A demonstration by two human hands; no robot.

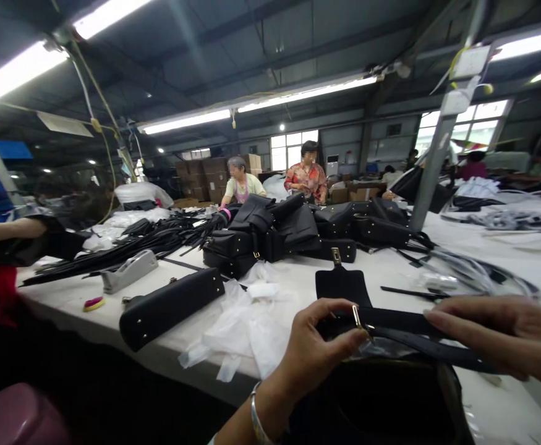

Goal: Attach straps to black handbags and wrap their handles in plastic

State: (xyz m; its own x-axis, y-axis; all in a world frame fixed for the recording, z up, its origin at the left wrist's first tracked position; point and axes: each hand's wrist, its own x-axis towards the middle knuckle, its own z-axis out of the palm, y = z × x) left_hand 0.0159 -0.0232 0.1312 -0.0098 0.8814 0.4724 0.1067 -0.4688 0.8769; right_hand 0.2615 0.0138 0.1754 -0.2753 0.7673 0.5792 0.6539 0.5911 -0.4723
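An open black handbag point(400, 402) stands upright at the table's near edge in front of me, its dark inside facing up. My left hand point(314, 346), with a silver bangle on the wrist, pinches a gold-coloured metal buckle point(356, 316) between thumb and fingers at the bag's top. From the buckle a black strap point(430, 347) runs right, toward my right hand point(506, 330). The fingers of that hand are closed on the strap, partly hiding it. Behind the hands, a black flap point(342, 285) with a gold clasp point(336, 256) lies spread out.
White plastic wrapping point(256, 321) lies left of my hands, beside a black bag point(172, 306) on its side. Further off are a grey tape dispenser point(131, 272), piled black bags point(261, 232) and a metal post point(434, 154). A co-worker's arm point(10, 233) reaches in at left; two people stand across the table.
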